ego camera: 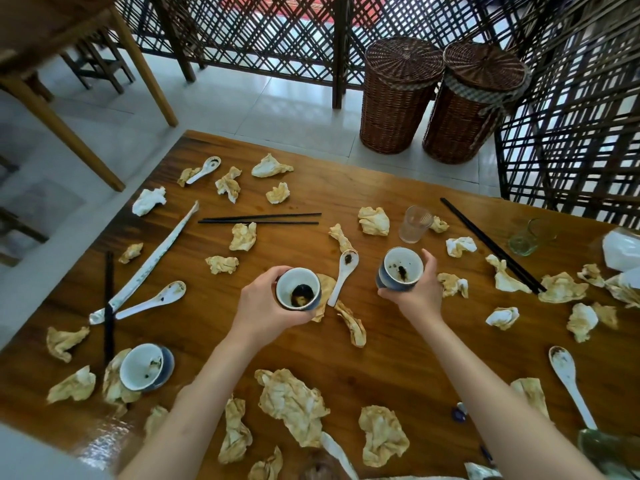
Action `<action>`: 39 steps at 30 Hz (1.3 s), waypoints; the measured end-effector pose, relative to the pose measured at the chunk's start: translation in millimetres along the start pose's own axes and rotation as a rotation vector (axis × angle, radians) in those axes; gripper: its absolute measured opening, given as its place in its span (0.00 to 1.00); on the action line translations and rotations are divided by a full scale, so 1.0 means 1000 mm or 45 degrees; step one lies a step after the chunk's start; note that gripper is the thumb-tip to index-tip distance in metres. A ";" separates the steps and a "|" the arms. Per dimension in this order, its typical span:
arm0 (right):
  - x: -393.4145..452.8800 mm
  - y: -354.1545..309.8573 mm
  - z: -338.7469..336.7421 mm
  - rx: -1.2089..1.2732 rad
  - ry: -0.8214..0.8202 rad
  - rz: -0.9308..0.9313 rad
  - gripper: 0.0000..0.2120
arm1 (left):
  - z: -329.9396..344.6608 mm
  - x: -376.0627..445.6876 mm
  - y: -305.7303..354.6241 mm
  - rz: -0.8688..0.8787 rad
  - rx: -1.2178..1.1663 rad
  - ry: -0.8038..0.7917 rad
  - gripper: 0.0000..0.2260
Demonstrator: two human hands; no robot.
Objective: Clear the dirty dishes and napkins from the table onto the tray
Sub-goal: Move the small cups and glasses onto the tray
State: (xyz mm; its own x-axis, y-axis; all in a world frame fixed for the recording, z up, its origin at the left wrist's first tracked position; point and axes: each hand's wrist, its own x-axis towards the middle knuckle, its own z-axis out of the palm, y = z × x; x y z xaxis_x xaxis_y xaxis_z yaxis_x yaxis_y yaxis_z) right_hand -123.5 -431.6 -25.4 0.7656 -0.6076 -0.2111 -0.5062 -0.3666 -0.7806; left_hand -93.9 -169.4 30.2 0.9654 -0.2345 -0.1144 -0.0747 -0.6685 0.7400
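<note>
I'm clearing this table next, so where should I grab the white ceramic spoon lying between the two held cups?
Pinch the white ceramic spoon by its handle, the near end, coming from above. The handle looks clean and points toward you, while the far bowl end holds dark residue.

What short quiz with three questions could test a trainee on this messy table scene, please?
1. True or false: each of the two hands, left hand and right hand, holds a small cup.
2. What lies on the table between the left cup and the right cup?
A. a clear glass
B. a white ceramic spoon
C. a pair of black chopsticks
3. Fill in: the third cup, near the left table edge, lies tipped on its ____.

Key
1. True.
2. B, the white ceramic spoon.
3. Side.
</note>
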 end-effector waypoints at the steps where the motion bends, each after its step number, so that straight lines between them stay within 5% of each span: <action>1: 0.000 0.001 0.001 -0.003 0.000 -0.004 0.53 | 0.000 -0.001 0.000 -0.001 0.001 0.007 0.32; 20: -0.017 -0.013 -0.005 0.027 -0.101 -0.082 0.33 | -0.011 -0.025 -0.009 -0.026 -0.003 0.089 0.32; 39: -0.162 -0.100 0.075 0.043 -0.239 -0.260 0.35 | -0.140 -0.074 -0.116 -0.026 0.023 0.089 0.32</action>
State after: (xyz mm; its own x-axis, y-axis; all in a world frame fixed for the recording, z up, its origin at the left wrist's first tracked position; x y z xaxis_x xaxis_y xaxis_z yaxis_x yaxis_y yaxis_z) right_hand -167.5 -243.9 42.6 0.9120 -0.3816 -0.1504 -0.3231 -0.4426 -0.8365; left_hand -121.4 24.3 45.9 0.9818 -0.1713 -0.0825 -0.0586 -0.6854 0.7258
